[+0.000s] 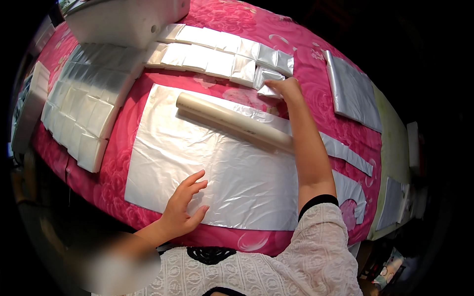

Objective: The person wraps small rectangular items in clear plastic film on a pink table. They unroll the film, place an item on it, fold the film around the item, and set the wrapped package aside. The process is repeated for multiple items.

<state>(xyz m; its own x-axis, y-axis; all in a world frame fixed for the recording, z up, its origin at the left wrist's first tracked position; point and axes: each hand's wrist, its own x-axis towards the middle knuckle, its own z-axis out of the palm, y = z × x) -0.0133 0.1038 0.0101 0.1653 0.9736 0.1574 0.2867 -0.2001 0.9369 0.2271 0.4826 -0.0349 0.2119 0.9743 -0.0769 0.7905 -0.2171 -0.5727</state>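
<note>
My right hand (pixel 287 89) reaches to the far side of the table, its fingers pinched on a small folded silvery plastic bag (pixel 268 78) at the right end of a double row of similar folded bags (pixel 219 61). My left hand (pixel 185 208) hovers near the front edge with fingers spread and nothing in it. Beneath it lies a large flat stack of whitish plastic sheeting or bags (pixel 232 182). A pale smooth tube (pixel 229 121) rests slantwise across the far part of that stack, its right end partly behind my right forearm.
A white plastic bin (pixel 123 24) stands at the back left, beside overlapping rows of folded packets (pixel 86 106). Another white container (pixel 30 103) is at the far left. A folded silver sheet (pixel 353 91) and cut plastic strips (pixel 348 155) lie right on the pink floral cloth (pixel 133 118).
</note>
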